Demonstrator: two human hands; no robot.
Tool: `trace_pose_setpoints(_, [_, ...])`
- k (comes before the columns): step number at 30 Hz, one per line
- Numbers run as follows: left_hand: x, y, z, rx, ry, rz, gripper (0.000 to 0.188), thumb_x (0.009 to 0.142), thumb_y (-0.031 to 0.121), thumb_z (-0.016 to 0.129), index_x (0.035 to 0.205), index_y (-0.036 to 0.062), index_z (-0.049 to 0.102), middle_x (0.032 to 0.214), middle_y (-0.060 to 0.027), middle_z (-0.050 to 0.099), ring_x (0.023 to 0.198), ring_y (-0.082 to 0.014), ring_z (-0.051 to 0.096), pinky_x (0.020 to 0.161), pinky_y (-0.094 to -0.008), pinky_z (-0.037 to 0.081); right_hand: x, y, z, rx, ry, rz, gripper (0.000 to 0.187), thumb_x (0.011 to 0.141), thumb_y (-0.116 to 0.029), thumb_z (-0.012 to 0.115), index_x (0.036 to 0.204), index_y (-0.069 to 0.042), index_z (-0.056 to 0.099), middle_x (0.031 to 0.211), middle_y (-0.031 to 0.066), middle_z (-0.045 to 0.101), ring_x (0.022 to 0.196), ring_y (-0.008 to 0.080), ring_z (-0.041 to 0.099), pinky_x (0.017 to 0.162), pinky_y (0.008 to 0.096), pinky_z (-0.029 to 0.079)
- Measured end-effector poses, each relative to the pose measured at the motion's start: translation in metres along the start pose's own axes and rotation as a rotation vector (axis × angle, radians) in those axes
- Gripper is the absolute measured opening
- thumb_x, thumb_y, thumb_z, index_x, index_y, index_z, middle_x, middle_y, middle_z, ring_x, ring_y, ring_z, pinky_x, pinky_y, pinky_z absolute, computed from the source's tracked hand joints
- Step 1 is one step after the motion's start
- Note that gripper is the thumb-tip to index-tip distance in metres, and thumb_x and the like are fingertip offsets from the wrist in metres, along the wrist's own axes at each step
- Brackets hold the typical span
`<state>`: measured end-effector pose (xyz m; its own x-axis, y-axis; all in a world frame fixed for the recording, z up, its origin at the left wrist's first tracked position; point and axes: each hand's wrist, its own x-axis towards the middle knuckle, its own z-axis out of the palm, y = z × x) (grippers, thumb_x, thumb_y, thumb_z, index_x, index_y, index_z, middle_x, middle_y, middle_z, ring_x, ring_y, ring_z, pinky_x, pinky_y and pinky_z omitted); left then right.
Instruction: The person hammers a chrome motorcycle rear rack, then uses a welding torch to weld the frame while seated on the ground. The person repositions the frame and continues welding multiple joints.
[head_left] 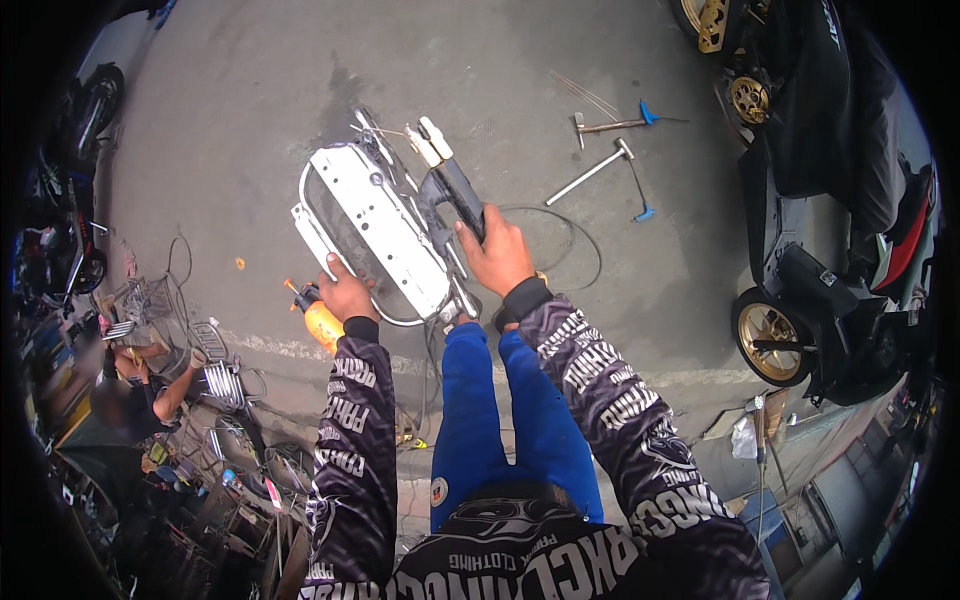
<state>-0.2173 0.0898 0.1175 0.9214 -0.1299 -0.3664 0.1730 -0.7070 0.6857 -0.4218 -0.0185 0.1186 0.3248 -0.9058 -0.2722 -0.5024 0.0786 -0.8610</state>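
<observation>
A white metal frame [385, 220], with a flat panel, several holes and a bent tube rail, lies on the grey pavement in front of me. My left hand [347, 291] is closed round its near-left rail. An orange pump spray bottle [321, 322] is right beside that hand and partly covered by it. My right hand [497, 252] grips the black handle of a welding electrode holder [455, 195]. Its pale jaws are over the frame's far right side, and a thin rod [388, 131] runs left from them. Whether the rod touches the metal I cannot tell.
To the right lie a hammer [605, 126], a pale-headed hammer [595, 172], thin rods [588, 92] and a blue-ended tool [643, 212]. A black cable [598, 255] loops nearby. A motorcycle [800, 260] stands far right. Another person [140, 385] sits among metal parts at left.
</observation>
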Motion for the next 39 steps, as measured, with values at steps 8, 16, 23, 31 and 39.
trace_pose_setpoints(8, [-0.006, 0.004, 0.004, -0.063, -0.045, -0.008, 0.056, 0.104, 0.043, 0.049, 0.122, -0.0094, 0.052, 0.093, -0.017, 0.064, 0.072, -0.023, 0.067, 0.055, -0.0336, 0.057, -0.004, -0.007, 0.01, -0.04, -0.014, 0.028, 0.035, 0.094, -0.029, 0.068, 0.1, 0.004, 0.055, 0.077, 0.0305, 0.065, 0.075, 0.05, 0.065, 0.063, 0.0516, 0.051])
trace_pose_setpoints(16, [-0.001, -0.003, 0.0, -0.154, -0.06, -0.025, 0.054, 0.103, 0.045, 0.051, 0.117, -0.0077, 0.055, 0.084, -0.0139, 0.062, 0.063, -0.0215, 0.063, 0.055, -0.0339, 0.053, -0.003, 0.0, 0.009, -0.011, 0.006, 0.008, 0.035, 0.094, -0.028, 0.068, 0.099, 0.004, 0.055, 0.077, 0.0305, 0.065, 0.075, 0.0499, 0.065, 0.064, 0.0513, 0.051])
trace_pose_setpoints(23, [-0.005, 0.003, 0.002, -0.059, -0.03, -0.008, 0.055, 0.103, 0.045, 0.048, 0.115, -0.0081, 0.056, 0.082, -0.0144, 0.061, 0.06, -0.0223, 0.062, 0.056, -0.0348, 0.051, -0.007, -0.001, 0.014, -0.011, -0.007, 0.027, 0.035, 0.094, -0.028, 0.068, 0.099, 0.004, 0.055, 0.079, 0.0314, 0.065, 0.078, 0.0506, 0.065, 0.065, 0.0517, 0.051])
trace_pose_setpoints(31, [-0.007, 0.005, 0.003, -0.048, -0.025, 0.028, 0.054, 0.103, 0.042, 0.049, 0.117, -0.0091, 0.056, 0.088, -0.0169, 0.064, 0.063, -0.0236, 0.064, 0.056, -0.0344, 0.054, 0.004, -0.002, 0.019, 0.434, 0.01, 0.29, 0.033, 0.096, -0.031, 0.065, 0.101, 0.001, 0.056, 0.074, 0.0143, 0.065, 0.06, 0.0269, 0.064, 0.053, 0.0408, 0.05])
trace_pose_setpoints(39, [-0.006, 0.002, 0.002, -0.095, -0.031, 0.002, 0.058, 0.104, 0.044, 0.048, 0.121, -0.0111, 0.053, 0.09, -0.0172, 0.063, 0.068, -0.0244, 0.064, 0.056, -0.0347, 0.055, 0.007, 0.013, -0.013, 0.508, 0.047, 0.329, 0.032, 0.097, -0.03, 0.063, 0.102, 0.001, 0.055, 0.079, 0.0156, 0.064, 0.06, 0.0288, 0.063, 0.052, 0.0423, 0.049])
